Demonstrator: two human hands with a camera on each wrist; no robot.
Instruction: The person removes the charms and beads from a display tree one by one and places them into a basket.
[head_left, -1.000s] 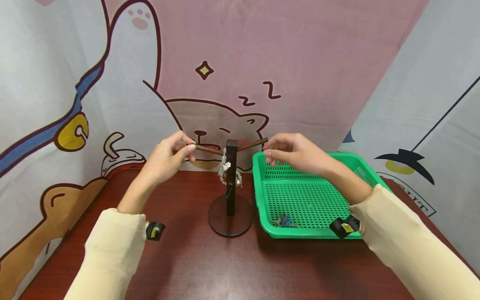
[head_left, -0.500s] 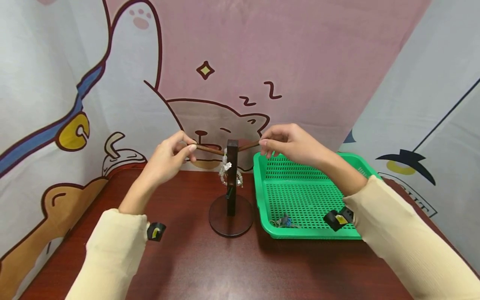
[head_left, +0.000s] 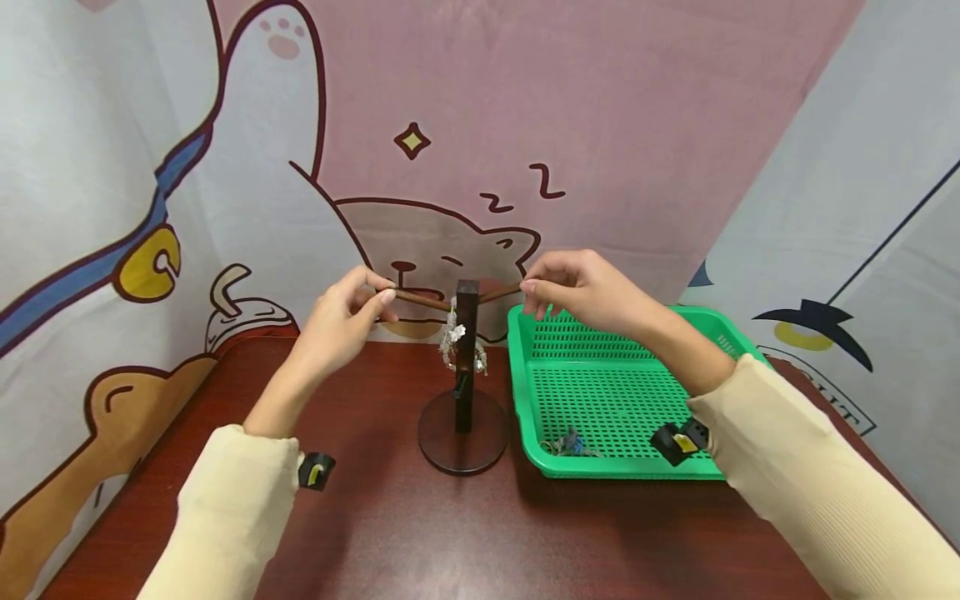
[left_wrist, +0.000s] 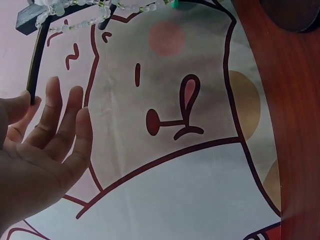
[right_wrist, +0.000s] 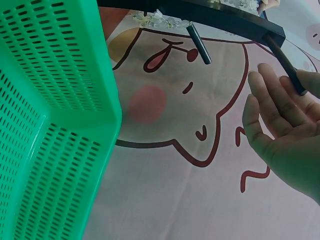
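A dark wooden jewelry stand (head_left: 466, 350) stands upright on its round base (head_left: 462, 457), with rods angled up and outward from its post. My left hand (head_left: 341, 321) pinches the outer end of the left upper rod (head_left: 422, 299) between thumb and index finger. On the other side, my right hand (head_left: 581, 290) pinches the tip of the right upper rod (head_left: 498, 292); its remaining fingers are spread in the right wrist view. Clear beaded bracelets (head_left: 453, 335) hang about the post, and their pale beads (left_wrist: 75, 24) show in the left wrist view. A lower, shorter peg (right_wrist: 199, 44) carries no hand.
A green perforated basket (head_left: 531, 454) sits right of the stand, under the right forearm. Inside, near its front left corner, lies a small bundle of grey and blue jewelry (head_left: 572, 442). A cartoon-printed cloth (head_left: 637, 125) rises behind the reddish-brown table (head_left: 390, 533).
My right hand has moved left to the right rod's tip and now pinches it; a second ago that tip stuck out free. My left hand keeps its pinch.
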